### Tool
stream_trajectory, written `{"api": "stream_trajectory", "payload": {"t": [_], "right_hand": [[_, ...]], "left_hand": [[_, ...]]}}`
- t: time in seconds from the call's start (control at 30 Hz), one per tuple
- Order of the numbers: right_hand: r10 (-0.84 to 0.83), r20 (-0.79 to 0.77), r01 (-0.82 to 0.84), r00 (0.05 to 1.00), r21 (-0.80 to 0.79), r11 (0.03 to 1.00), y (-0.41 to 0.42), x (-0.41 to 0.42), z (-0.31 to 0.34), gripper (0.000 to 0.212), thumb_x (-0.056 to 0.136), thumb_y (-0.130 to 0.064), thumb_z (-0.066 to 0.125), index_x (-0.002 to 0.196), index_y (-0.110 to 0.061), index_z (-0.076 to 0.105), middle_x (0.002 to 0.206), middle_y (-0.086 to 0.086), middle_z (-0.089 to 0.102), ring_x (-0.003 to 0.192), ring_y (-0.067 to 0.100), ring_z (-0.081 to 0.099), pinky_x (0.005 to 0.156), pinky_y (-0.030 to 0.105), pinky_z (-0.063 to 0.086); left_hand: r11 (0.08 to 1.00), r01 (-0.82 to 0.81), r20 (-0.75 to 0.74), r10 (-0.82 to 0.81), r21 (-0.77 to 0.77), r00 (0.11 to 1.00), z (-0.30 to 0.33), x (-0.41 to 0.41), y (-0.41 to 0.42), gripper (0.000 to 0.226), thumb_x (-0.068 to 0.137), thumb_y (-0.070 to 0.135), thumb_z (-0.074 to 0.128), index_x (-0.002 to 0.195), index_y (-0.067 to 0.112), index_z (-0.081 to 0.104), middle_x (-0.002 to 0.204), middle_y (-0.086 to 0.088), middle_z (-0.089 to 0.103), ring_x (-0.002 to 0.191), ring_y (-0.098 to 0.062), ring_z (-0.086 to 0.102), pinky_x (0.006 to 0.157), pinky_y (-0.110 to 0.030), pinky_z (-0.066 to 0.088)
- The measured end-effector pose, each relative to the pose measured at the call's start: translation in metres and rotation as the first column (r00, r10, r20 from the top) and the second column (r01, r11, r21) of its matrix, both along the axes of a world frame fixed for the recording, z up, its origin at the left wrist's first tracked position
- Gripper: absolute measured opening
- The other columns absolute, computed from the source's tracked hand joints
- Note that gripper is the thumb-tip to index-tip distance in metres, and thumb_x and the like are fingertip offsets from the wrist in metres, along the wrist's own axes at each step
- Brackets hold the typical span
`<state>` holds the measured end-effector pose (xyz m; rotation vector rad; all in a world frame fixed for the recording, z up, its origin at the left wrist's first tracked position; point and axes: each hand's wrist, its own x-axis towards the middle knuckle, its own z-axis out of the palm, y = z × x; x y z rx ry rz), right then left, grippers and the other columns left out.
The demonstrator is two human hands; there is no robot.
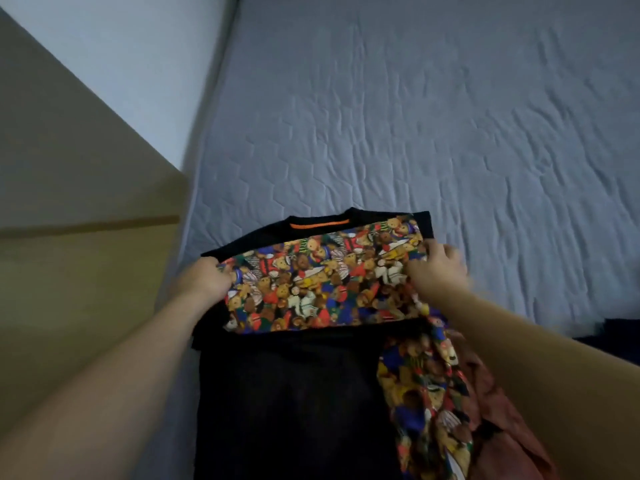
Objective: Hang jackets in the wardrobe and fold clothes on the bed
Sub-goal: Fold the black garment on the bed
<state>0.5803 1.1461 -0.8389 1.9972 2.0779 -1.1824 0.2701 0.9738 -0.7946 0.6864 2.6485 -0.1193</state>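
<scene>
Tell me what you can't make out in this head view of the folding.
- Right hand: motion-blurred, its grip on the teddy-bear print fabric unclear.
- Left hand: fingertips hidden under that fabric.
- Black garment: lower part cut off by the bottom edge.
- Reddish-brown cloth: partly hidden by the right forearm.

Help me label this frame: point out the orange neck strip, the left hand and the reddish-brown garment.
orange neck strip (pixel 319 223), head view, its middle.
left hand (pixel 204 280), head view, back of hand.
reddish-brown garment (pixel 509 427), head view, crumpled fabric at lower right.
</scene>
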Motion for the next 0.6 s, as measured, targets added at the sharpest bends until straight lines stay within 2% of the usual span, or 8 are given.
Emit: {"api": "stream_trajectory", "payload": {"t": [0.1, 0.2, 0.27, 0.33, 0.4, 0.47, 0.53, 0.6], "right_hand": [[0.214, 0.241, -0.190, 0.947, -0.119, 0.975, -0.031, -0.020, -0.037, 0.067, 0.092, -0.056, 0.034, 0.150, -0.038, 0.007, 0.161, 0.005, 0.002, 0.146, 0.036, 0.007, 0.114, 0.058, 0.012], [0.385, 0.354, -0.311, 0.853, -0.248, 0.918, -0.071, -0.031, -0.073, 0.076, 0.090, -0.068, 0.028, 0.148, -0.043, -0.014, 0.160, -0.002, -0.017, 0.146, 0.034, -0.010, 0.111, 0.065, 0.005], [0.366, 0.410, -0.273, 0.835, -0.267, 0.924, -0.086, -0.038, -0.088, 0.088, 0.086, -0.068, 0.037, 0.147, -0.041, -0.020, 0.160, -0.003, -0.018, 0.146, 0.036, -0.012, 0.110, 0.067, 0.006], [0.319, 0.500, -0.233, 0.805, -0.227, 0.945, -0.093, -0.046, -0.093, 0.103, 0.081, -0.062, 0.053, 0.147, -0.038, -0.023, 0.159, 0.003, -0.008, 0.145, 0.036, 0.000, 0.109, 0.065, 0.013], [0.234, 0.555, -0.196, 0.798, -0.128, 0.972, -0.091, -0.048, -0.092, 0.103, 0.080, -0.054, 0.059, 0.149, -0.031, -0.014, 0.152, 0.010, 0.015, 0.138, 0.034, 0.020, 0.106, 0.059, 0.024], [0.144, 0.552, -0.158, 0.821, -0.023, 0.987, -0.082, -0.043, -0.088, 0.082, 0.084, -0.039, 0.058, 0.148, -0.022, 0.009, 0.141, 0.014, 0.033, 0.130, 0.035, 0.033, 0.101, 0.053, 0.032], [0.182, 0.535, -0.272, 0.825, 0.093, 0.958, -0.076, -0.029, -0.085, 0.050, 0.088, -0.023, 0.051, 0.133, -0.015, 0.030, 0.127, 0.017, 0.048, 0.118, 0.037, 0.046, 0.091, 0.049, 0.039], [0.305, 0.529, -0.444, 0.792, 0.155, 0.883, -0.068, -0.010, -0.080, 0.030, 0.092, -0.016, 0.044, 0.121, -0.013, 0.036, 0.112, 0.014, 0.055, 0.100, 0.035, 0.057, 0.074, 0.042, 0.043]], "left_hand": [[0.998, -0.051, -0.037, 0.050, -0.026, 0.998, -0.030, -0.033, -0.019, 0.023, 0.090, 0.035, 0.056, 0.101, 0.017, 0.063, 0.109, -0.012, 0.066, 0.099, -0.033, 0.061, 0.080, -0.035, 0.046], [0.995, -0.098, -0.081, 0.099, 0.013, 0.992, -0.052, -0.051, -0.028, 0.020, 0.091, 0.033, 0.052, 0.104, 0.018, 0.058, 0.113, -0.013, 0.064, 0.106, -0.036, 0.058, 0.097, -0.044, 0.041], [0.994, -0.108, -0.211, 0.110, 0.023, 0.971, -0.065, -0.056, -0.035, 0.036, 0.088, 0.034, 0.055, 0.120, 0.017, 0.050, 0.127, -0.014, 0.055, 0.122, -0.036, 0.046, 0.107, -0.053, 0.027], [0.999, 0.007, -0.352, 0.005, 0.033, 0.936, -0.077, -0.054, -0.043, 0.058, 0.084, 0.034, 0.058, 0.135, 0.016, 0.038, 0.143, -0.015, 0.038, 0.135, -0.035, 0.030, 0.112, -0.062, 0.011], [0.968, 0.248, -0.349, -0.249, -0.046, 0.904, -0.091, -0.043, -0.052, 0.073, 0.082, 0.038, 0.059, 0.144, 0.022, 0.024, 0.154, -0.012, 0.019, 0.143, -0.033, 0.014, 0.112, -0.066, -0.001], [0.888, 0.446, -0.199, -0.459, -0.108, 0.866, -0.105, -0.026, -0.061, 0.080, 0.082, 0.047, 0.058, 0.147, 0.028, 0.015, 0.158, -0.008, 0.006, 0.146, -0.031, 0.002, 0.111, -0.066, -0.006], [0.822, 0.551, -0.051, -0.562, -0.146, 0.825, -0.119, -0.002, -0.069, 0.079, 0.084, 0.051, 0.054, 0.148, 0.030, 0.013, 0.158, -0.006, 0.006, 0.146, -0.030, 0.002, 0.113, -0.066, 0.000], [0.777, 0.608, -0.012, -0.617, -0.164, 0.787, -0.129, 0.020, -0.075, 0.070, 0.088, 0.046, 0.049, 0.148, 0.029, 0.017, 0.154, -0.006, 0.017, 0.143, -0.030, 0.016, 0.112, -0.064, 0.012]]}}
